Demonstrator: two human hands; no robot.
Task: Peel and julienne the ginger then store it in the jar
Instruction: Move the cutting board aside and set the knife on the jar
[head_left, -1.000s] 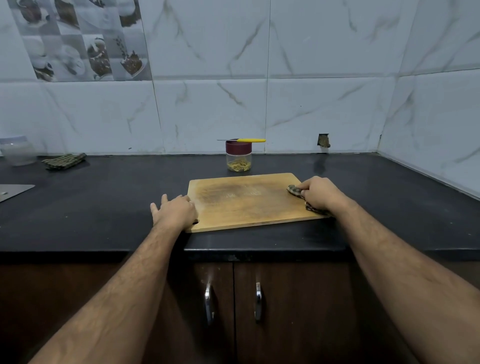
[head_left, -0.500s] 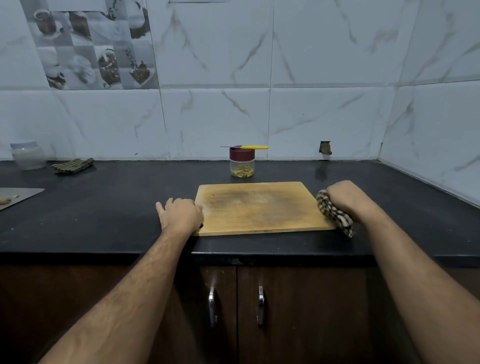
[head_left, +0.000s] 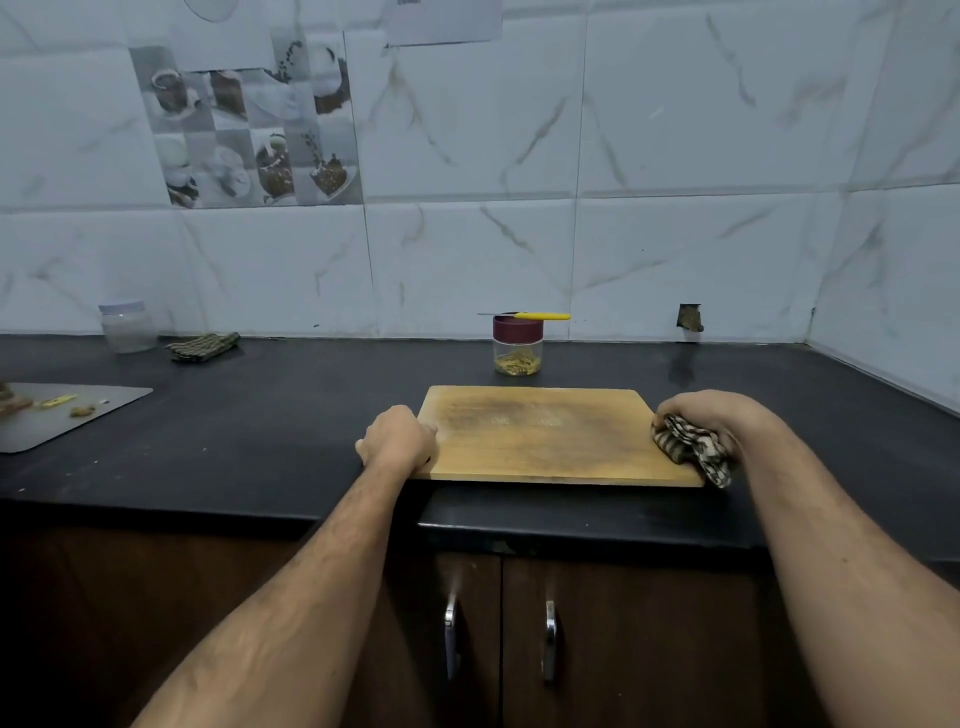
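Note:
A wooden cutting board (head_left: 545, 441) lies bare on the black counter in front of me. My left hand (head_left: 397, 439) grips its left edge with curled fingers. My right hand (head_left: 711, 421) holds a bunched checked cloth (head_left: 693, 449) at the board's right edge. Behind the board stands a small clear jar (head_left: 518, 347) with a maroon lid, and yellowish ginger strips lie in its bottom. A yellow-handled knife (head_left: 540, 315) rests across the lid.
A grey mat (head_left: 78, 415) with ginger scraps lies at the far left. A second folded cloth (head_left: 205, 346) and a lidded plastic container (head_left: 127, 327) sit by the back wall. The counter's front edge (head_left: 571, 530) runs just below the board, above cabinet doors.
My right hand wiped with the cloth from on the board's right part off to its right edge. My left hand stayed on the left edge, its fingers now curled. The view tilted up.

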